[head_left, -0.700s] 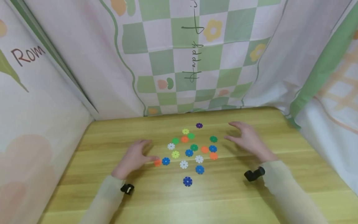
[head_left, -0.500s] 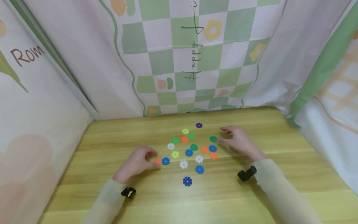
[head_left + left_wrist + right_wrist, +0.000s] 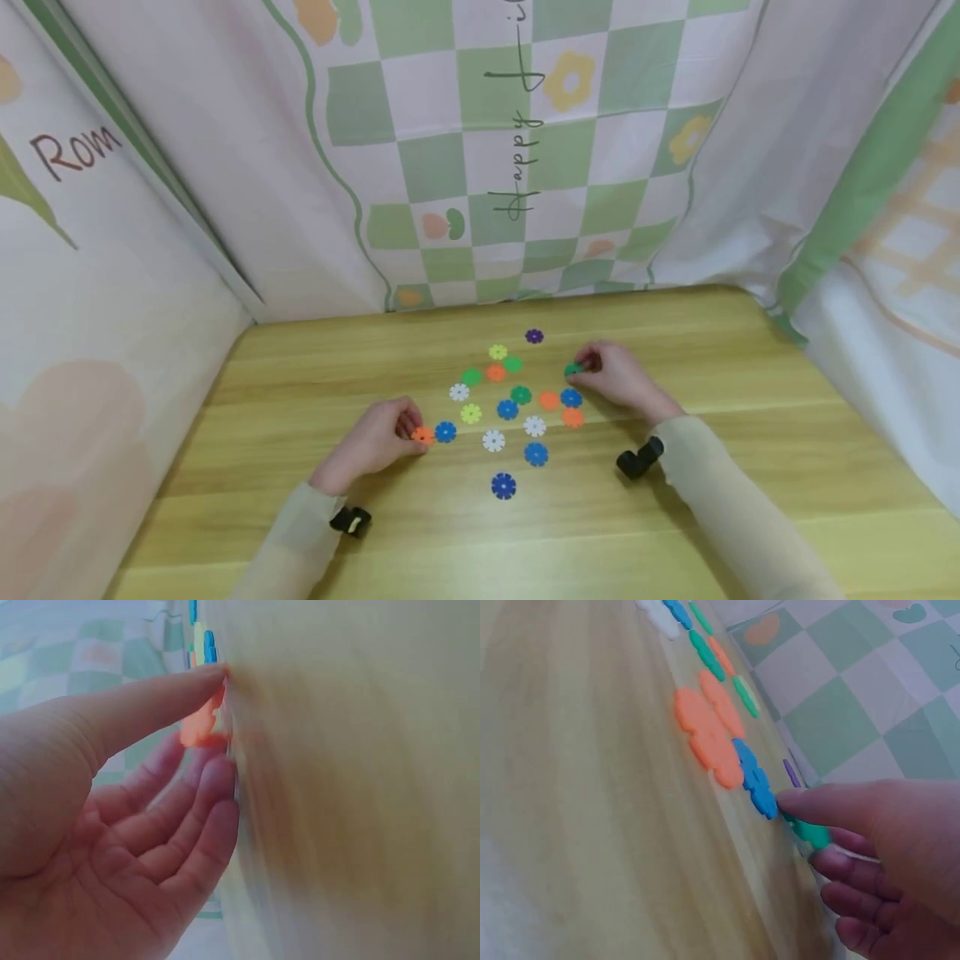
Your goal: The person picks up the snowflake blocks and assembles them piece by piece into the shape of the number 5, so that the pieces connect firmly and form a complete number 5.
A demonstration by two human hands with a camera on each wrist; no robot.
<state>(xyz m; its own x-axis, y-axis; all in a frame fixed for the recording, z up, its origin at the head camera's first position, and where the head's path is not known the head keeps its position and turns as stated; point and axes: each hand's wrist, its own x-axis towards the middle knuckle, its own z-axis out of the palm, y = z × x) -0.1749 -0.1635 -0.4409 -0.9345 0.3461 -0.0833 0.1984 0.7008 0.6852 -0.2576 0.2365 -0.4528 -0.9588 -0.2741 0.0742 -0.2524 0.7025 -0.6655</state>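
My left hand [image 3: 375, 442] pinches an orange notched plastic disc [image 3: 422, 436] between thumb and fingers, at the left end of the scattered discs. In the left wrist view, that orange disc [image 3: 201, 724] stands tilted between the thumb and the curled fingers. Across the group, my right hand [image 3: 618, 377] pinches a dark green notched disc [image 3: 573, 369] by its edge. Seen from the right wrist, the green disc [image 3: 810, 831] is partly covered by the thumb. A blue disc [image 3: 446, 432] lies just right of the left hand, and another blue disc [image 3: 572, 398] lies below the right fingertips.
Several more flat notched discs lie between the hands, among them a purple disc [image 3: 534, 337] at the back and a dark blue disc [image 3: 503, 486] at the front. The wooden table [image 3: 420, 533] ends at a checked curtain [image 3: 502, 167] behind.
Both hands have come in to the discs, the right one moving left. The left fingers have closed on the orange disc and the right fingers on the green disc, which now tilts.
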